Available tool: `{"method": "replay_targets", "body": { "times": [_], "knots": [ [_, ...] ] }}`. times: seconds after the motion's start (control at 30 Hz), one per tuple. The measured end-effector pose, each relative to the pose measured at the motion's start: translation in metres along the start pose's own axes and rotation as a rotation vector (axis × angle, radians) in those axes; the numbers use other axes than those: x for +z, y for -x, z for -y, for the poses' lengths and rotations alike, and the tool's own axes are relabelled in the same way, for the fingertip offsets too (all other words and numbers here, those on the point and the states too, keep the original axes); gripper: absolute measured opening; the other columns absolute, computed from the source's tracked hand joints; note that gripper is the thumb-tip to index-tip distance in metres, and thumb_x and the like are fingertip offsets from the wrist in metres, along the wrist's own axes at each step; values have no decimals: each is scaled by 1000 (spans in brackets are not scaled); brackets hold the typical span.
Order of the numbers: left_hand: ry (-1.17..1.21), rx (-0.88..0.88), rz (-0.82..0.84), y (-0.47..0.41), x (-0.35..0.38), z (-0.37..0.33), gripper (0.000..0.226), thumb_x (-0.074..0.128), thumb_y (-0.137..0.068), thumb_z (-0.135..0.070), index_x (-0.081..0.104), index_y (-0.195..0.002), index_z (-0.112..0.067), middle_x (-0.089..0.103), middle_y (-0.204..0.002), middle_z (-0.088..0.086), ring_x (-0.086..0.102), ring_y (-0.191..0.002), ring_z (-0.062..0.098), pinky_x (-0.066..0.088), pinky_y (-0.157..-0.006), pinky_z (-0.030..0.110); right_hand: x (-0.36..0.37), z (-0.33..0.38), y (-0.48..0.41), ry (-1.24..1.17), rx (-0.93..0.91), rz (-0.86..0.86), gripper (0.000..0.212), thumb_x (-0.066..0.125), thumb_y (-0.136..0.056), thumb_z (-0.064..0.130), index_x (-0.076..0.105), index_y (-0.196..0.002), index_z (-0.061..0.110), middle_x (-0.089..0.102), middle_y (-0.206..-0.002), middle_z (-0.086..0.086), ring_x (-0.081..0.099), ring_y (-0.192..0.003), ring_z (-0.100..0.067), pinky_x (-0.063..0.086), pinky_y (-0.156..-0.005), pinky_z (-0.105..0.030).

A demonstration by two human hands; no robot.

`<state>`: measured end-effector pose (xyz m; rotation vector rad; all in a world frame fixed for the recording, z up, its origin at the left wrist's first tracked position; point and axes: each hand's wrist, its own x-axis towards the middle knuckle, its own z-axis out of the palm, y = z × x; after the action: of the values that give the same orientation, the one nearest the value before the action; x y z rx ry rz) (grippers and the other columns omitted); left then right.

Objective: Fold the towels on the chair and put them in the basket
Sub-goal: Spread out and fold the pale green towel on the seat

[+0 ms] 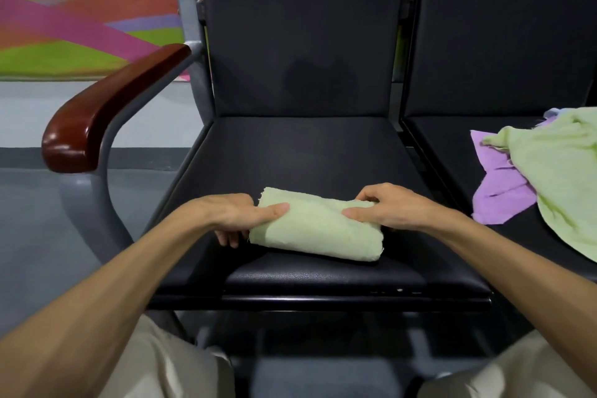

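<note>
A folded pale green towel lies near the front of the black chair seat. My left hand grips its left end, thumb on top and fingers curled underneath. My right hand pinches its right end, thumb on the upper face. On the neighbouring seat to the right, a loose green towel lies crumpled over a purple towel. No basket is in view.
A wooden armrest on a grey metal frame juts out at the left of the chair. A second black seat adjoins on the right. A colourful mat lies on the grey floor behind. My knees are at the bottom edge.
</note>
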<state>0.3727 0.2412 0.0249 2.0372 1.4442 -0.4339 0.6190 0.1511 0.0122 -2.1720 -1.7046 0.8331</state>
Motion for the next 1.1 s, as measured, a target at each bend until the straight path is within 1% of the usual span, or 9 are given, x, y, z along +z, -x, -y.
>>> {"method": "replay_targets", "body": {
  "times": [0.1, 0.2, 0.33, 0.43, 0.6, 0.67, 0.73, 0.9, 1.1],
  "knots": [
    [110, 42, -49, -1, 5, -9, 57, 42, -91, -63, 55, -96, -7, 63, -78, 7, 60, -58, 16, 48, -54, 24, -2, 2, 6, -33, -12, 40, 35, 67, -83, 52, 65, -103, 24, 64, -106, 7, 60, -98, -11, 48, -81, -27],
    [393, 118, -94, -5, 8, -16, 55, 58, -77, -55, 57, -105, -7, 64, -95, 6, 66, -77, 19, 50, -58, 25, -6, 1, 11, -130, -32, 109, 33, 74, -82, 38, 66, -106, 17, 68, -105, -1, 63, -94, -16, 52, -82, -33],
    [667, 299, -188, -4, 12, -25, 38, 73, -73, -32, 54, -98, -10, 60, -92, 4, 56, -75, 14, 46, -62, 24, -16, -6, 16, -155, -18, 222, 50, 82, -75, 29, 60, -119, 16, 65, -112, -1, 62, -102, -17, 51, -79, -28],
    [830, 481, -179, -3, 10, -27, 49, 77, -52, -27, 55, -94, -16, 66, -90, 5, 60, -81, 16, 46, -72, 29, -19, -10, 18, -175, -28, 326, 70, 87, -63, 33, 56, -125, 19, 66, -115, 5, 61, -108, -15, 48, -85, -24],
    [991, 693, -41, 6, 3, -30, 53, 73, -64, -3, 60, -114, -17, 69, -101, -1, 63, -94, 13, 49, -78, 26, -18, -9, 21, -235, -147, 484, 37, 81, -74, 19, 64, -107, 22, 70, -104, 8, 64, -101, -8, 47, -83, -15],
    [1018, 676, -137, 9, 2, -34, 50, 72, -66, -4, 64, -113, -19, 68, -102, -2, 64, -92, 11, 51, -71, 23, -16, -4, 20, -219, -188, 410, 29, 78, -79, 18, 62, -104, 23, 64, -104, 9, 61, -102, -8, 48, -84, -15],
    [1045, 583, -373, 12, -3, -36, 43, 71, -70, -2, 65, -108, -22, 66, -105, -2, 63, -92, 13, 52, -68, 22, -10, 0, 17, -247, -238, 294, 39, 79, -77, 32, 62, -110, 21, 67, -107, 7, 63, -101, -10, 50, -84, -21],
    [1186, 449, -756, 35, -24, -22, 42, 74, -74, -6, 59, -110, -21, 60, -107, -3, 61, -93, 10, 54, -67, 22, -8, 39, 20, -283, -369, -80, 41, 73, -70, 49, 68, -98, 19, 71, -90, 2, 64, -79, -8, 49, -70, -26],
    [1658, 388, -786, 91, -42, 55, 39, 81, -76, -15, 64, -108, 0, 73, -100, 8, 71, -91, 20, 57, -71, 28, 8, 144, 37, -195, -555, -84, 36, 67, -81, 53, 68, -87, 18, 62, -70, 13, 54, -62, 3, 40, -57, -15]
  ]
}}
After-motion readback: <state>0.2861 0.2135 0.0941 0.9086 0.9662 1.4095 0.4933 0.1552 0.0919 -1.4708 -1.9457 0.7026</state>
